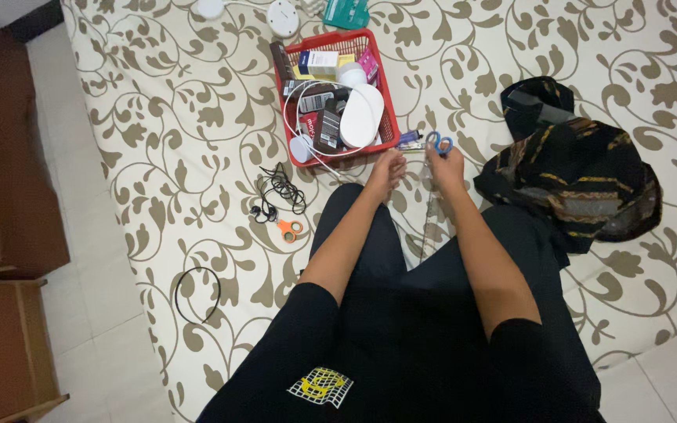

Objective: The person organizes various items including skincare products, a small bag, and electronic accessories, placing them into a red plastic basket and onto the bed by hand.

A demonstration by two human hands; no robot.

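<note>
Blue-handled scissors (438, 142) sit in the right hand (446, 168), its fingers through the loops, blades hidden behind the hand, so whether they are parted cannot be told. Well to the left of both hands lie a thin black loop of cord (197, 294), small orange-handled scissors (291, 229) and tangled black earphones (276, 192), set aside within reach. The left hand (387, 172), fingers curled together, seems to pinch something thin just beside the right. Just beyond the knuckles stands a red plastic basket (388, 125); right of the hands lies crumpled black-and-gold cloth (581, 184).
</note>
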